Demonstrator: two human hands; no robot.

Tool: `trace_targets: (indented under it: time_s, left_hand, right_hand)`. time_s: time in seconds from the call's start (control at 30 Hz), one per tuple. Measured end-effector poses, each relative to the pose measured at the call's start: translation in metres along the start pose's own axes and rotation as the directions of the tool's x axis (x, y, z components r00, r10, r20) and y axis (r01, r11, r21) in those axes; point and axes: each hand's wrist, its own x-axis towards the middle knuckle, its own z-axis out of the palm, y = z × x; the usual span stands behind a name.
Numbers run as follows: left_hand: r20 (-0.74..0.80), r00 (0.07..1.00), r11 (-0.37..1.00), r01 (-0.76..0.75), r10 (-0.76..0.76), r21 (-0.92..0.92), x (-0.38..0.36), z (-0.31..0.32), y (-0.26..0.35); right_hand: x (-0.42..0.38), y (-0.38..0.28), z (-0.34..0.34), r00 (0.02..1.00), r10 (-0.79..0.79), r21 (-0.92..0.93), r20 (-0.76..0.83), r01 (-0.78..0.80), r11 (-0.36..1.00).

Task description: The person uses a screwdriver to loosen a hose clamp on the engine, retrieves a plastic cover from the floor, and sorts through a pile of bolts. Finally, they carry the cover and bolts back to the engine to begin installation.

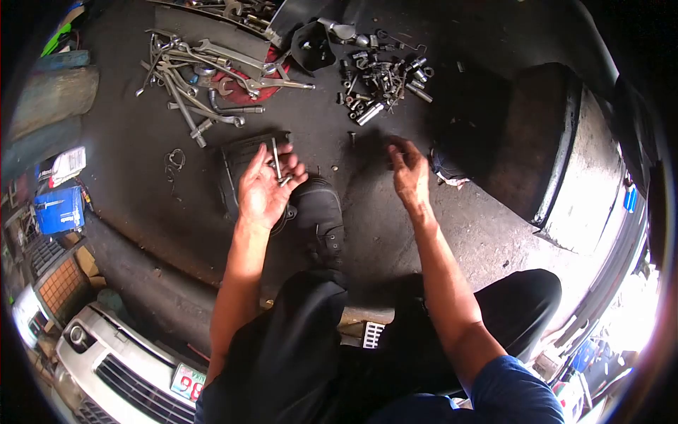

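My left hand point(265, 189) is palm up with its fingers curled around a few small metal pieces, one of them a slim bolt point(276, 160) that stands up from the palm. To the right, my right hand point(411, 173) hovers over the dark floor, thumb and fingers drawn together; whatever they hold, if anything, is too small to make out. A heap of bolts and sockets point(385, 81) lies beyond my hands. Wrenches point(205, 71) are piled at the upper left, partly on a red cloth point(263, 90). One small bolt point(352, 138) lies alone between the hands.
A black shoe point(316, 205) is beside my left hand. A dark pouch point(313, 48) sits between the two piles. On the right stands a large dark metal block point(544, 148). A blue box point(59, 210) and a car bumper point(120, 353) are at the left.
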Motion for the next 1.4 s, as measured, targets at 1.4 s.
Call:
trace_targets:
  time_s: [1.4]
  left_hand:
    - [-0.283, 0.954, 0.988, -0.064, 0.102, 0.139, -0.051, -0.048, 0.021]
  right_hand:
    - [0.028, -0.063, 0.043, 0.998, 0.025, -0.331, 0.050, -0.007, 0.944]
